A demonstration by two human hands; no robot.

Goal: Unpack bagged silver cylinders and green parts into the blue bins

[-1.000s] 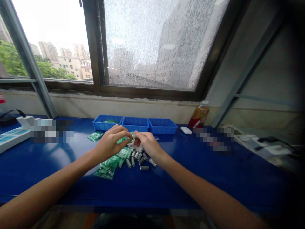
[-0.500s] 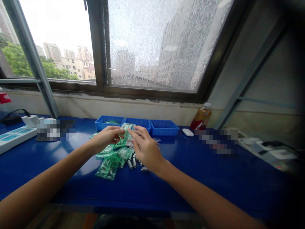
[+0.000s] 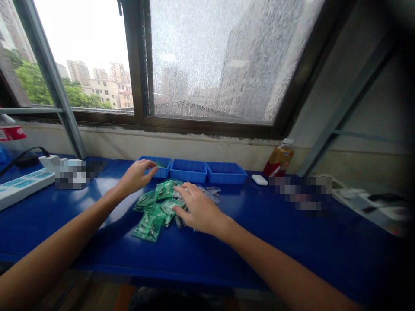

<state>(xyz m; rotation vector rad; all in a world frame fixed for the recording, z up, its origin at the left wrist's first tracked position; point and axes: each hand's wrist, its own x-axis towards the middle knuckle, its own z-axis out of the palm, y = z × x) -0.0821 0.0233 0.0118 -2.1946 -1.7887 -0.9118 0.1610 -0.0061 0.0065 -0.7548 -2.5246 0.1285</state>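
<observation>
My left hand (image 3: 138, 176) hovers at the near left corner of the left blue bin (image 3: 164, 172), thumb and fingers apart, with no object visible between them. Small green items lie inside that bin. Over the right side of a pile of green-tinted clear bags (image 3: 149, 224) is my right hand (image 3: 202, 210), its thumb spread from the fingers. Its fingertips are close to the upper bag (image 3: 164, 190); contact is hard to make out. Grey metal cylinders (image 3: 178, 221) show under and beside the bags, partly hidden by the right hand. Clear small bags (image 3: 212, 194) lie behind it.
A middle blue bin (image 3: 188, 176) and a right blue bin (image 3: 226, 178) stand by the wall. Farther right are a white case (image 3: 260, 179) and a drink bottle (image 3: 279, 160). A power strip (image 3: 26, 185) lies at the left on the blue table (image 3: 106, 255).
The green bag held up between both hands now lies on the pile. My left hand has moved left and up to the left bin; the right stays near the pile. The view has shifted slightly.
</observation>
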